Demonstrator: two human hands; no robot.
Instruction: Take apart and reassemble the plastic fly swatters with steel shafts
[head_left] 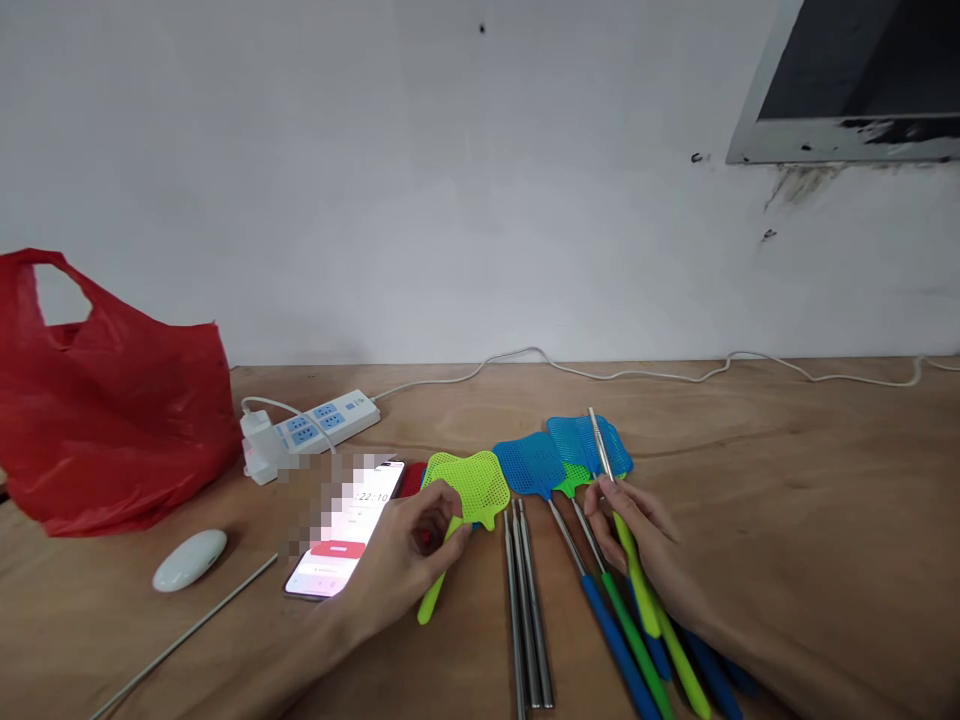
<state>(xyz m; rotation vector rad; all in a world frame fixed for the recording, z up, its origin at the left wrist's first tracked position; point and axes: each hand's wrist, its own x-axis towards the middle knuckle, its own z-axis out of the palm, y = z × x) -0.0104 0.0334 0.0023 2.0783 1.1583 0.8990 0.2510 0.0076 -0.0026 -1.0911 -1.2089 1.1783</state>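
Hands [409,560] in pinch on swatter [472,485], rod [600,445]

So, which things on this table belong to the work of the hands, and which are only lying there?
In the work: left hand gripping green swatter head; right hand gripping rod with green handle; loose metal rods; blue swatters.
Lying about: red bag; power strip; phone; white mouse.

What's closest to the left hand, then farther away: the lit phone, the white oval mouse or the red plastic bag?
1. Lit phone, just beside the left hand.
2. White oval mouse, farther left.
3. Red plastic bag, far left, back.
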